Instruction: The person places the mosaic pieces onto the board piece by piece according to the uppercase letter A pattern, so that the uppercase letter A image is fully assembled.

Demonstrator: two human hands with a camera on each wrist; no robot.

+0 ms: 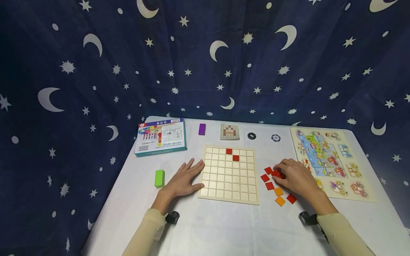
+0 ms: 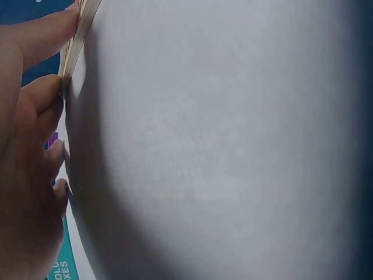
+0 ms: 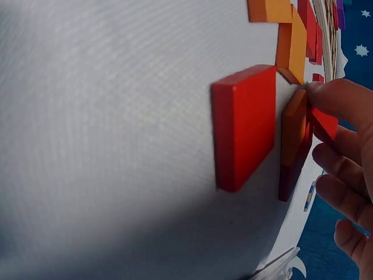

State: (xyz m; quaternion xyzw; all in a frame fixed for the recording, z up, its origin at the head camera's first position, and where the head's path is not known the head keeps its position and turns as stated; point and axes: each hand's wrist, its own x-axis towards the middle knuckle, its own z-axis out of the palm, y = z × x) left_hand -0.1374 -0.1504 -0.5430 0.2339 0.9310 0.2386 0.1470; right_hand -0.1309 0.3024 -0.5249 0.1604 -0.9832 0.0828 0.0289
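Note:
A cream grid board point(image 1: 230, 175) lies on the table with two red tiles point(image 1: 229, 151) in its upper cells. My left hand point(image 1: 184, 179) rests at the board's left edge, fingers spread, fingertips and thumb against the rim. To the right of the board, my right hand point(image 1: 296, 177) pinches a red square tile point(image 3: 324, 123) between thumb and fingers. Several loose red tiles point(image 3: 247, 128) and orange tiles point(image 1: 280, 201) lie around and below that hand.
A green block point(image 1: 159, 178) stands left of my left hand. Along the back are a boxed set point(image 1: 161, 137), a purple block point(image 1: 202, 129), a small pattern card point(image 1: 229, 132), a black chip point(image 1: 251, 136) and a blue-white chip point(image 1: 276, 138). A wooden picture puzzle point(image 1: 358, 177) lies at right.

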